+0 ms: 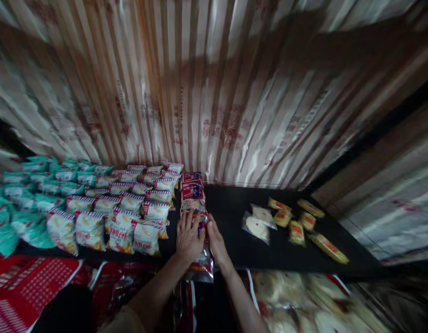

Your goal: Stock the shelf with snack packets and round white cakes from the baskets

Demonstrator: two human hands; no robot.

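Note:
A row of red and purple clear-edged snack packets runs back along the dark shelf. On the nearest packet of this row my left hand lies with its fingers stretched out, covering much of the print. My right hand rests along the packet's right side, its fingers extended and the thumb side partly hidden. Neither hand wraps around the packet. Just left of my hands stand several white bread-like snack bags with striped tops.
Teal bags fill the shelf's far left. To the right lie round white packets and yellow packets on the black shelf. Below are red baskets and a crate of pale packets. A pleated curtain hangs behind.

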